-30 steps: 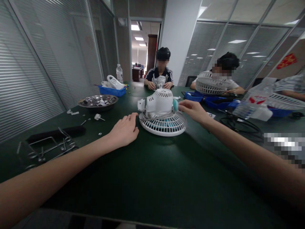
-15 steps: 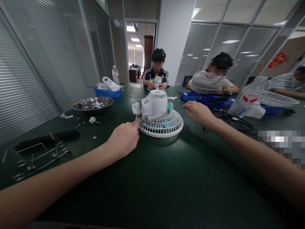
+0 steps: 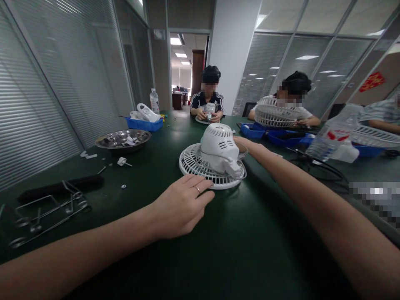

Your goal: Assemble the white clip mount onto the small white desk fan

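A white fan head [image 3: 218, 146] lies grille-down on the dark green table, its rounded, slotted motor housing pointing up. The round wire-like grille [image 3: 191, 164] spreads out under the housing, and a white bracket part juts toward the front right. My left hand [image 3: 187, 202], with a ring on one finger, is at the grille's front rim. Its fingers are stretched out and hold nothing. At the far right side of the housing is my right hand [image 3: 245, 145]; its fingertips are hidden behind the fan, so their grip does not show.
Left of the fan are a metal bowl [image 3: 123, 141] of small parts, a blue tray [image 3: 145, 123], a white knob-like piece [image 3: 122, 161] and a bent wire frame [image 3: 53, 208]. At right lie a large plastic bottle [image 3: 328, 137] and black cable [image 3: 321, 168]. Co-workers sit across the table.
The fan has turned, its bracket side swinging from the left to the front right. My left hand has come nearer and to the right; my right hand has moved in against the fan.
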{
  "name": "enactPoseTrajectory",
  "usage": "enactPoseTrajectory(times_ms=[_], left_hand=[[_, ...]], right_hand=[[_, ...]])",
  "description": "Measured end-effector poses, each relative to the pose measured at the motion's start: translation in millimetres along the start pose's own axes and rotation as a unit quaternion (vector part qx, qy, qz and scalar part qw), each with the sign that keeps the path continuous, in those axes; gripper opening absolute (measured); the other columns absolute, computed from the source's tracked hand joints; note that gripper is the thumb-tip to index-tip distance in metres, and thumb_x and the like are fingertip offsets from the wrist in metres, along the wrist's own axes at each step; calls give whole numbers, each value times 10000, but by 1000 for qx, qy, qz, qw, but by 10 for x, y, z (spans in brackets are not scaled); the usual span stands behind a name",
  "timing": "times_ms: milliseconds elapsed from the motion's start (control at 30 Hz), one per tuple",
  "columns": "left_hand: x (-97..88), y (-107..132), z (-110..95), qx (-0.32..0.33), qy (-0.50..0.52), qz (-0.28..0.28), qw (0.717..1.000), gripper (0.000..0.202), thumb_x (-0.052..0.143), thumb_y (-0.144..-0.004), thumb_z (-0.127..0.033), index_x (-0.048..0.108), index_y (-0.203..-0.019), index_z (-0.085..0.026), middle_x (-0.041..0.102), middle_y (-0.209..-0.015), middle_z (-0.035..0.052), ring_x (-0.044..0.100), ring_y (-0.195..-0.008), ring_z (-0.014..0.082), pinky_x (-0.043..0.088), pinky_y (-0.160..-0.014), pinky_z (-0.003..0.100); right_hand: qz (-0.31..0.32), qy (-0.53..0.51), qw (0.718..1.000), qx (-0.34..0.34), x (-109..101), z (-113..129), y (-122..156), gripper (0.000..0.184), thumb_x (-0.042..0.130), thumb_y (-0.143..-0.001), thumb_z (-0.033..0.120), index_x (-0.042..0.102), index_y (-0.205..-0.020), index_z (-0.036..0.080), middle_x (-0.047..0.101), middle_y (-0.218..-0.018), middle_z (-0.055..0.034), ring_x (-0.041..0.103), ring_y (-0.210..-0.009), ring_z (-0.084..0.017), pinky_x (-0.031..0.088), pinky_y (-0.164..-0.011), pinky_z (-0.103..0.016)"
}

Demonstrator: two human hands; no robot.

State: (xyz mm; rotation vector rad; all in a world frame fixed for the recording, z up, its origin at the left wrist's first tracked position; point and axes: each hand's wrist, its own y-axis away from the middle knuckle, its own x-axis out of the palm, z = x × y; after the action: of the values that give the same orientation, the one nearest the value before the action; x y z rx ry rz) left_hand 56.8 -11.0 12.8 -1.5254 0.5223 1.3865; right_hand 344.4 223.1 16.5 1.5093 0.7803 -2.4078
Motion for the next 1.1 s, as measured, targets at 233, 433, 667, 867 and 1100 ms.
enactPoseTrajectory(times_ms=[233,433,667,867,1100], left_hand=[[-62,3,41,16,119,66,991,317,464,-934,-165,603,-1219,-172,481,-1457,83,366,-1393,225,366,-1132,421],[2,35,45,38,127,49,990,287,452,-925,-122,638,-1142,-153,580,-1351,86,411,-1357,207,373,-1123,399],[-48,6,-15,57,-27,-11,998,307,441,-923,-148,624,-1170,-132,609,-1290,118,532,-1208,245,408,-1060,424],[-220,-335,150,36,-129,-53,990,368,453,-895,-170,555,-1246,-121,564,-1339,136,483,-1256,277,266,-1132,461],[-247,-1014,547,63,-73,-50,994,504,563,-880,-389,480,-1314,-147,451,-1465,110,354,-1376,255,189,-1153,427]], right_hand=[[103,204,972,47,-267,172,145,256,557,-945,330,592,-1164,202,596,-1201,-78,614,-997,-191,529,-844,-383],[40,315,946,59,-826,488,864,333,642,-851,294,615,-1151,152,681,-1034,-146,645,-965,-311,476,-816,-443],[-20,277,961,-12,-1001,1178,1737,411,545,-850,576,645,-1105,270,704,-930,-73,648,-739,-257,431,-587,-333],[16,33,998,-48,-642,1272,1850,338,627,-826,527,618,-1019,249,696,-887,-37,661,-773,-210,498,-637,-298],[104,-19,994,-11,-505,1137,1961,310,612,-859,442,530,-1094,258,688,-1040,-50,668,-900,-228,528,-713,-327]])
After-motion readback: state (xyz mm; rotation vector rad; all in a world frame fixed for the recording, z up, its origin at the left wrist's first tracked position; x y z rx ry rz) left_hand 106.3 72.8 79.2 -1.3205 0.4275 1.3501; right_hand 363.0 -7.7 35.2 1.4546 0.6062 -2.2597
